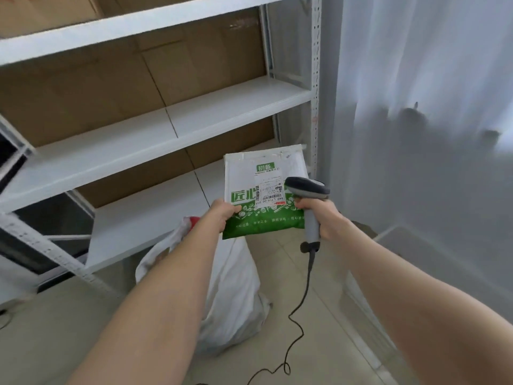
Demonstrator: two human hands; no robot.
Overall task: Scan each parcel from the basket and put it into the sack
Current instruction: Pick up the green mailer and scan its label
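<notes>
My left hand (220, 215) grips the lower left corner of a white and green parcel (244, 176), holding it up with its shipping label facing me. My right hand (323, 216) grips the handle of a grey barcode scanner (306, 190). The scanner's head sits over the right side of the parcel, right beside the label. A dark cable hangs from the scanner's handle down to the floor. Below the parcel stands a white sack (233, 290) on the tiled floor, its mouth partly hidden behind my left forearm.
White metal shelving (155, 129) with cardboard behind it fills the left and back. A pale translucent bin (416, 262) stands at the right under my right forearm. A white curtain (416, 107) hangs at the right. Beige floor tiles lie around the sack.
</notes>
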